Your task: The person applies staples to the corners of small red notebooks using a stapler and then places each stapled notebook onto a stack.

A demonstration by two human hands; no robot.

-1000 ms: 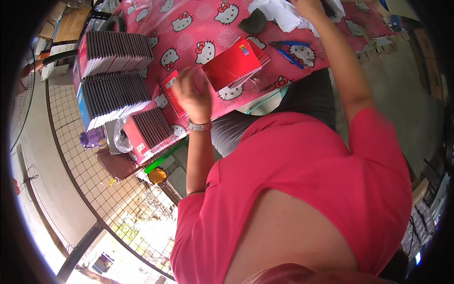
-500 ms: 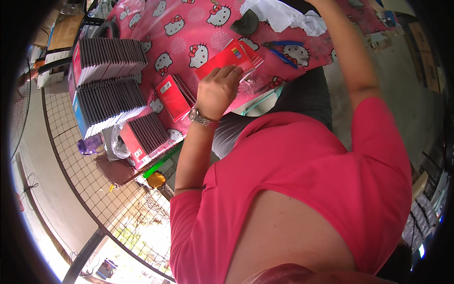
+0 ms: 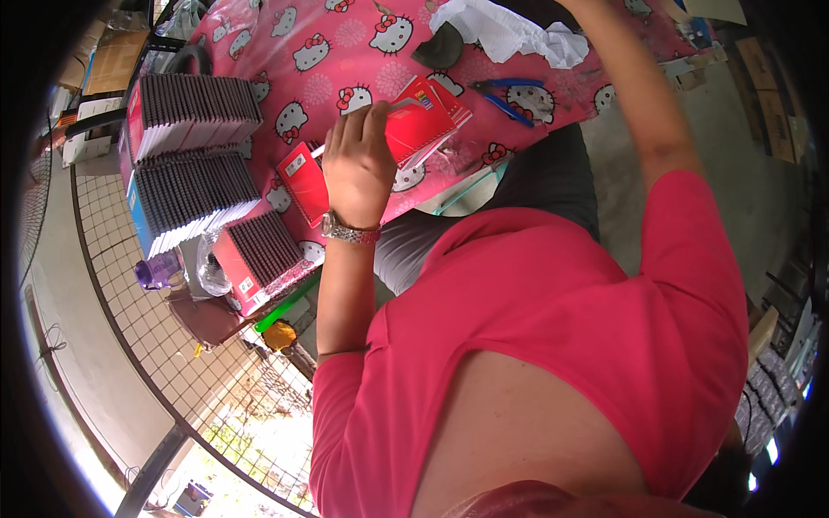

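My left hand [image 3: 357, 168], with a metal-banded watch at the wrist, is over the left edge of a red notebook [image 3: 420, 129]. Its fingers are closed together, and a pale curled edge, seemingly a lifted cover or page, shows at the fingertips. That notebook lies on top of a small fanned pile of red notebooks. Left of the hand and partly behind it rests another red spiral notebook stack [image 3: 302, 183]. My right forearm [image 3: 635, 95] reaches past the top edge of the picture, so the right hand is out of sight.
Rows of spiral-bound notebooks [image 3: 200, 108] stand at the left of the pink patterned tablecloth [image 3: 324, 82], with a shorter row [image 3: 259, 259] nearer me. Blue-handled pliers [image 3: 509, 99], a dark curved piece [image 3: 439, 47] and crumpled white paper [image 3: 509, 33] lie beyond the pile.
My left hand has moved left from the middle of the top red notebook to its left edge, and a pale curled edge now shows at the fingertips. The view has shifted slightly.
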